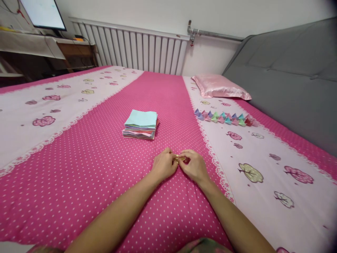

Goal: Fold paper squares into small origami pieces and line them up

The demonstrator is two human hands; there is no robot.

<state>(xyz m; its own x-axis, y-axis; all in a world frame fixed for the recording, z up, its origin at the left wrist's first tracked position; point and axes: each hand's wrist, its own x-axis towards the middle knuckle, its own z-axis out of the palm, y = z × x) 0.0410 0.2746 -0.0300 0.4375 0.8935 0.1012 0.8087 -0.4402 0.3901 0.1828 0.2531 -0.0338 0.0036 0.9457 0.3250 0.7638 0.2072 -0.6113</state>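
Close together over the pink dotted bedspread [126, 168], my two hands meet at one small piece of yellow folded paper [181, 159]. My left hand [165, 164] pinches its left end between thumb and fingers. On the other side my right hand [194, 166] is closed on the right end. Fingers cover most of the paper, so its folded shape cannot be made out. Beyond my left hand lies a stack of square coloured paper [142, 119], pale blue on top. To the right, folded paper pieces [223, 118] in several colours stand in two rows.
A pink satin pillow [221, 86] lies by the grey padded headboard [292, 77] at the right. Along the far wall runs a white radiator [137, 47] with a pipe [218, 34]. At the far left a monitor [43, 14] stands on a desk [31, 45].
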